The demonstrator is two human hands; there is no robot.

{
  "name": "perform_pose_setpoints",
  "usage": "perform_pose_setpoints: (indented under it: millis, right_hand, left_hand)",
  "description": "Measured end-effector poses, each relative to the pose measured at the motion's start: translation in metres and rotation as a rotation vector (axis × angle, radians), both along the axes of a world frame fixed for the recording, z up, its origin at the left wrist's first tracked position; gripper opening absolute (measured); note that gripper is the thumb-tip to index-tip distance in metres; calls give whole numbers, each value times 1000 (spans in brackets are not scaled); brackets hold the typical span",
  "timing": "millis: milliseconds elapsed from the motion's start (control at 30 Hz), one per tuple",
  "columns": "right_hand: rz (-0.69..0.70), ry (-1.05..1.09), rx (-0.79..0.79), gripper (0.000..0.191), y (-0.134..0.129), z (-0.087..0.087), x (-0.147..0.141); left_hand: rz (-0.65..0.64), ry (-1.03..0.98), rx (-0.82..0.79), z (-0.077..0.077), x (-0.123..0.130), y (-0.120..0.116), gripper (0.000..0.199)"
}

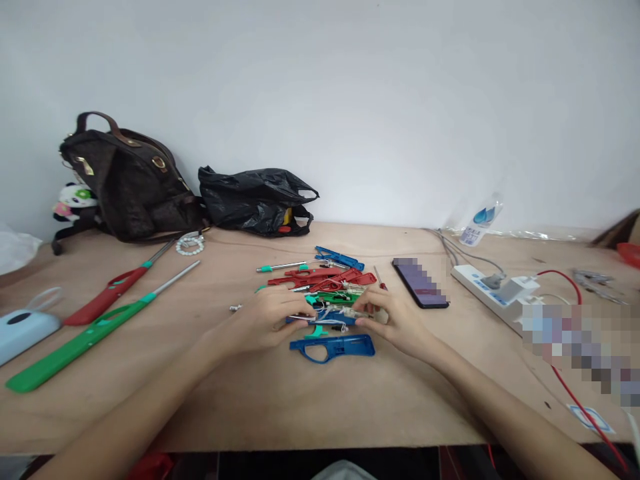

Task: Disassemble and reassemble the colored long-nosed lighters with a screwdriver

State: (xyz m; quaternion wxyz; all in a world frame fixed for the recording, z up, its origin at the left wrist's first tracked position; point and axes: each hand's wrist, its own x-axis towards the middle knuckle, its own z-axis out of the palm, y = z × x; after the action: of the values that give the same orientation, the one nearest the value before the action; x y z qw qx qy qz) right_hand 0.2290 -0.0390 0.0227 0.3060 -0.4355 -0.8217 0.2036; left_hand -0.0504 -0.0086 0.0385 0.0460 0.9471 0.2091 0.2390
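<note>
The left hand (263, 312), right hand (395, 313) and forearms (155, 390) are seen bare; a pale grey garment (344, 471) is perhaps glimpsed below.

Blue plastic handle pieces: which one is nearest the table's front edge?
The handle shell lying nearer that edge than the fingers of the left hand and right hand; the other blue pieces lie farther toward the wall.
</note>
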Motion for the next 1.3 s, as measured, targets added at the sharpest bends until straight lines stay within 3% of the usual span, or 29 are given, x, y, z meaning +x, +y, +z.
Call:
perform_pose_setpoints:
  millis: [233, 367, 600, 867, 1067, 1300]
  right_hand:
    - [88, -153, -70, 13, -4, -5, -5]
    - [114, -197, -107, 18, -4, -9, -6]
    - [112, -321, -111, 18, -4, -15, -10]
    - [63, -425, -27, 10, 0, -17, -8]
    - [55, -510, 40, 7, -4, -14, -8]
    - [19, -583, -1, 8, -6, -8, -6]
  left_hand:
    - [-34, 8, -393, 14, -2, -6, 10]
    - [18, 111, -524, 18, -2, -7, 10]
    - [99, 287, -474, 3, -3, -2, 10]
    - [189, 297, -395, -5, 4, 0, 11]
    - [169, 290, -382, -4, 4, -2, 8]
    - [141, 271, -399, -8, 5, -1, 11]
